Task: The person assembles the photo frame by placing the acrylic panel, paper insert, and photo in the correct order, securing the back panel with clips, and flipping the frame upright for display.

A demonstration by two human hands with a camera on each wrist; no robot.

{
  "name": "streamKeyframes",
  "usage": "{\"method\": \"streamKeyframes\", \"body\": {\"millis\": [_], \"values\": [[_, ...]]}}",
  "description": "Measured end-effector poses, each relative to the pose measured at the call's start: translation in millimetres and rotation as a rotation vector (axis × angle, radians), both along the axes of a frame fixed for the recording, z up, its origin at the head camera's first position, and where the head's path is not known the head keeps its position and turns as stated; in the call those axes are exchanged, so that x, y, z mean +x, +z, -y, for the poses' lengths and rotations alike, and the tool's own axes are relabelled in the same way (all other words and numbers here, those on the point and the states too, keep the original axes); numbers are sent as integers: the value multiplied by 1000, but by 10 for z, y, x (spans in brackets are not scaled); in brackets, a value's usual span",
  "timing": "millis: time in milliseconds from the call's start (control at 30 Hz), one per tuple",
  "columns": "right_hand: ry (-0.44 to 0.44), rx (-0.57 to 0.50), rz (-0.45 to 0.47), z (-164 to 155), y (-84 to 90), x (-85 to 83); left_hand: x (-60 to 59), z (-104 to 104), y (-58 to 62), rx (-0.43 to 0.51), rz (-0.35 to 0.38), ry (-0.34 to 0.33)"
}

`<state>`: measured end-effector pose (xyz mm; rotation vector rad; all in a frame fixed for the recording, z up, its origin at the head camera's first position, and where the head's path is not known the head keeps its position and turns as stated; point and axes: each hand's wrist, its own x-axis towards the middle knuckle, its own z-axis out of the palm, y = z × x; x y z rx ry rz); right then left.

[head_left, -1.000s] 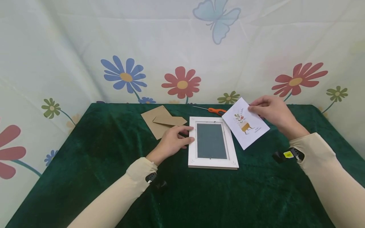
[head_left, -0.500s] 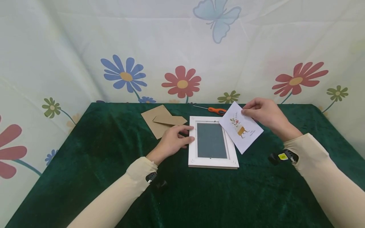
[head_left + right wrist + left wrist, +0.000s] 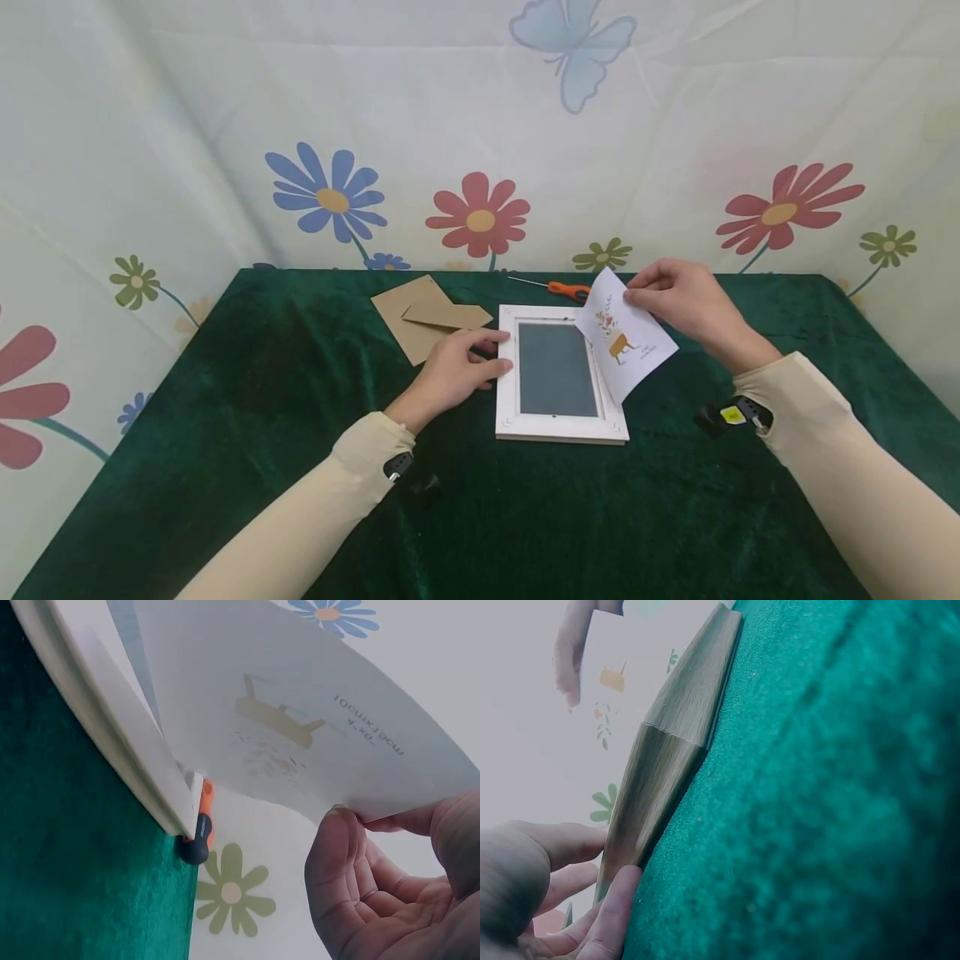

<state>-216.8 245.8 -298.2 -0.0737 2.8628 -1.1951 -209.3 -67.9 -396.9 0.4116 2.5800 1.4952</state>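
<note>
A white picture frame [image 3: 510, 417] lies on the green cloth, with a grey-green area inside its border. My left hand [image 3: 453, 367] holds the frame's left side, fingers at the edge; its wooden-looking side wall [image 3: 656, 772] shows in the left wrist view. Between thumb and finger, my right hand [image 3: 686, 300] pinches a white paper insert [image 3: 637, 342] near its upper right edge. The paper is tilted and bent, and overlaps the frame's right side. It carries a printed plant pot on legs; in the right wrist view its back shows mirrored "10cmx15cm" lettering.
A brown backing board [image 3: 405, 304] with a flap-like stand [image 3: 450, 317] lies left of the frame. Behind the frame is a screwdriver [image 3: 566, 290] with an orange and dark handle. A flower-printed curtain [image 3: 637, 150] hangs beyond the table's far edge.
My right hand has carried the paper insert leftward, over the frame's right side, and the paper now bends more. My left hand stays at the frame's edge.
</note>
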Motion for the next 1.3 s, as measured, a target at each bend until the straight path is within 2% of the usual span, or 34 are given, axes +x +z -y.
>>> {"method": "streamKeyframes", "body": {"millis": [367, 733, 1300], "values": [[10, -40, -9, 187, -57, 20, 2, -7, 0, -2, -4, 1], [34, -97, -30, 423, -194, 35, 7, -9, 7, -4, -9, 4], [57, -153, 32, 642, -410, 9, 4, -3, -8, -4, -8, 4]]}}
